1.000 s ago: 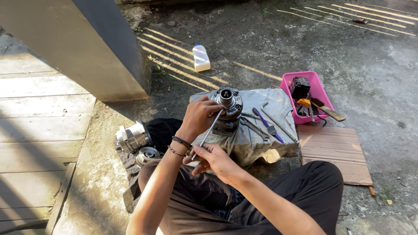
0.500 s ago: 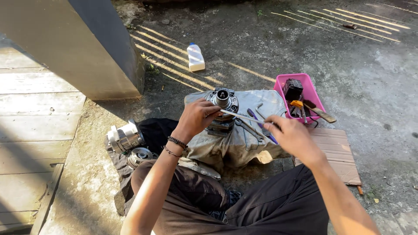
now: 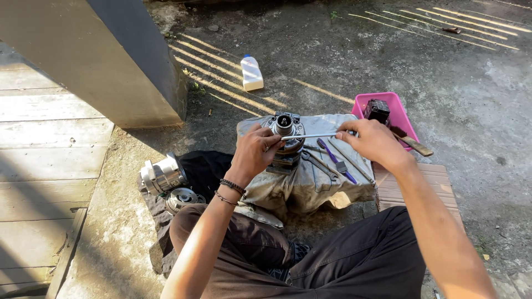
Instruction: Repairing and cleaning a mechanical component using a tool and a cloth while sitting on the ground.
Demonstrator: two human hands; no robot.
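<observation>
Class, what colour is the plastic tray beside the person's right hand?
Pink, seen best in the head view: the tray sits just beyond the right hand.

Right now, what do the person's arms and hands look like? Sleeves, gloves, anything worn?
Both arms are bare to past the elbow, with no sleeves in view. No gloves on either hand. The left hand has two bracelets at the wrist: a dark beaded one and a thinner dark band below it. The right hand and wrist wear nothing. No rings or watch can be made out.
</observation>
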